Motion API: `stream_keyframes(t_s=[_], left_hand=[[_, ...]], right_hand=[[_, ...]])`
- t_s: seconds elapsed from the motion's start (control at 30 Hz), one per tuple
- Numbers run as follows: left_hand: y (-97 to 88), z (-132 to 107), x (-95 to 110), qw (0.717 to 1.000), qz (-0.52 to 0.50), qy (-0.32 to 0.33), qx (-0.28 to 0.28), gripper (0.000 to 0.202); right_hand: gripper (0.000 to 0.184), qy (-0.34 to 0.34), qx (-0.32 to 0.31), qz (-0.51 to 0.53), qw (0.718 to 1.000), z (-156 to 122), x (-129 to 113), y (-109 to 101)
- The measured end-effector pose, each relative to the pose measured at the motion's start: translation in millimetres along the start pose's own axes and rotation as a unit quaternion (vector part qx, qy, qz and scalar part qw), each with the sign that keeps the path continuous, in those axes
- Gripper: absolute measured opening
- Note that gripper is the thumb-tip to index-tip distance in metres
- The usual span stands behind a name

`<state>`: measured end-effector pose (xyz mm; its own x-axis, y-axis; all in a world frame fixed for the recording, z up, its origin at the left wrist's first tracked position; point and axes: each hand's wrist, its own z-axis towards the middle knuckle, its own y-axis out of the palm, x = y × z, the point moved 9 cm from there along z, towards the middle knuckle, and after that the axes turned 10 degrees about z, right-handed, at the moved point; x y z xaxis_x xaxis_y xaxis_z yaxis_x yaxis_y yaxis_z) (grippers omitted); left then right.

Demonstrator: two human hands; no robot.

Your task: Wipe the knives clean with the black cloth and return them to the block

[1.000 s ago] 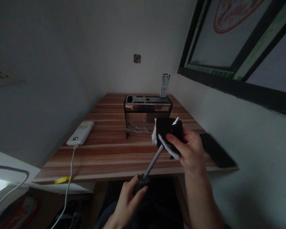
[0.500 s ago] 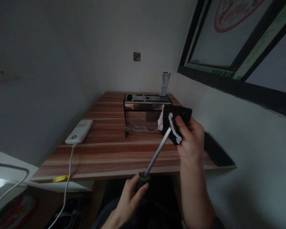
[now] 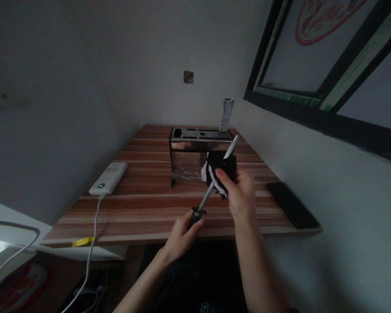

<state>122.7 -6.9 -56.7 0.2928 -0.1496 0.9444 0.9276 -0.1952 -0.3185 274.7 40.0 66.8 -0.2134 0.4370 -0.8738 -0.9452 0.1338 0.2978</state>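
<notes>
My left hand (image 3: 181,232) is closed round the black handle of a honing steel (image 3: 205,198), whose metal rod slants up and away to the right. My right hand (image 3: 243,193) pinches a black cloth (image 3: 219,161) with white edging, folded about the middle of the rod. The rod's tip shows beyond the cloth's far side. Behind the cloth stands a knife block (image 3: 202,145) with a slotted metal top and a see-through front. An upright handle in a pale, crinkled wrapping (image 3: 226,115) rises from its right end.
On the left of the striped wooden table (image 3: 143,208) lies a white power bank (image 3: 108,178) with a white cable (image 3: 94,230). A black phone (image 3: 293,204) rests near the right edge. Yellow tape (image 3: 82,241) marks the front edge. A dark-framed board (image 3: 299,78) hangs at the right.
My right hand has moved left with the cloth, which now wraps the rod instead of meeting its tip. The honing steel and my left hand have shifted slightly up and away.
</notes>
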Motion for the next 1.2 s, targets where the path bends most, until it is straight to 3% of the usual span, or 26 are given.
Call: stream_keyframes(t_s=[0.27,0.47,0.8,1.07,1.2], left_hand=[[4.1,14.3,-3.9,0.995,-0.093,-0.009,-0.034,0.033],[5.7,16.8,-7.2,0.994,-0.093,-0.001,-0.065,0.035],[9.5,15.7,-13.3,0.993,-0.083,-0.015,-0.088,0.034],[-0.5,18.7,7.2,0.999,0.01,0.037,-0.036,0.033],[1.2,18.7,10.6,0.997,0.028,0.052,-0.043,0.032]], right_hand=[[0.025,0.076,-0.074,-0.051,0.993,-29.9,43.8,23.0],[0.035,0.086,-0.074,-0.064,0.992,-44.8,58.0,21.8],[0.027,0.075,-0.066,-0.121,0.988,-49.8,47.0,16.8],[0.032,0.063,-0.045,-0.11,0.991,-52.2,45.8,9.4],[0.031,0.072,-0.032,-0.078,0.994,-49.5,41.7,4.3]])
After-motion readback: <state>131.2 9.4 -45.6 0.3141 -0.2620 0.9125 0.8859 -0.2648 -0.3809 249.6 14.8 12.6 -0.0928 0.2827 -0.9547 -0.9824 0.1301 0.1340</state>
